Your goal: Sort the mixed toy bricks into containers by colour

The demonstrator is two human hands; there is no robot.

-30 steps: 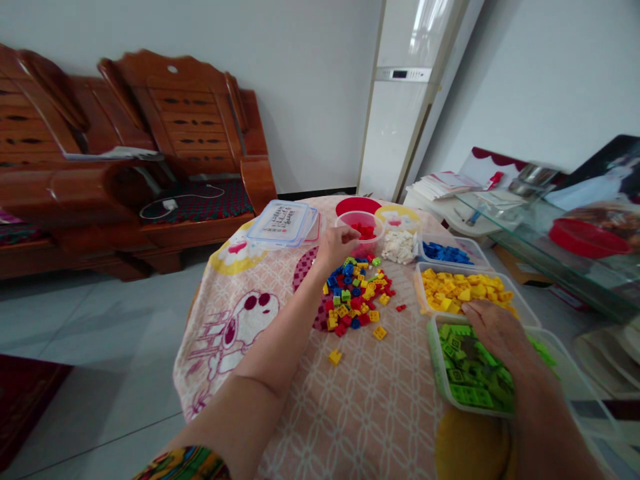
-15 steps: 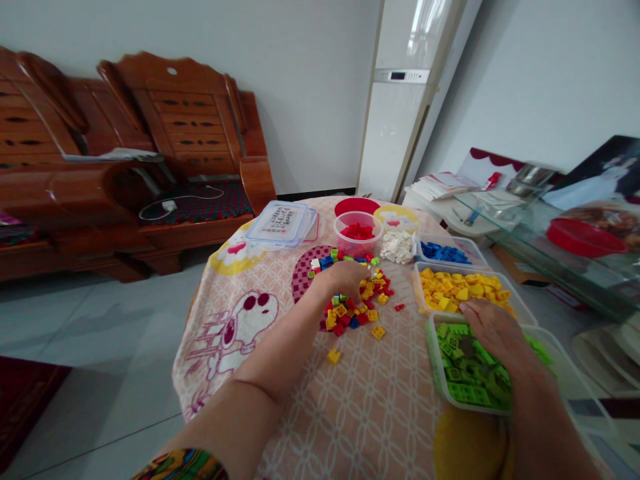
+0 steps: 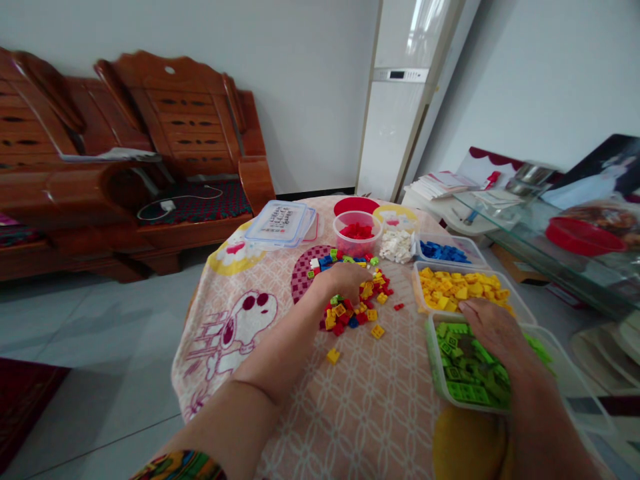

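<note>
My left hand (image 3: 343,280) reaches down into a heap of mixed toy building bricks (image 3: 345,315), its fingers bent together among the bricks. Whatever is between the fingertips is hidden by the hand. My right hand (image 3: 493,330) rests palm down across the side where the yellow-brick box and the green-brick box meet, its fingers stretched out and nothing visible in it. Yellow bricks (image 3: 457,288) fill the one box, and green bricks (image 3: 467,370) lie in the nearer one, partly under my right hand and forearm.
Behind the heap stands a round tub (image 3: 357,243) of red bricks, beside white bricks (image 3: 397,245) and a box of blue bricks (image 3: 443,252). Stacked clear lids (image 3: 280,223) lie back left. A lone yellow brick (image 3: 333,356) sits nearer me. A glass shelf (image 3: 540,233) stands right.
My left hand has shifted very slightly within the heap. My right hand stays in the same place, and the bricks look unchanged.
</note>
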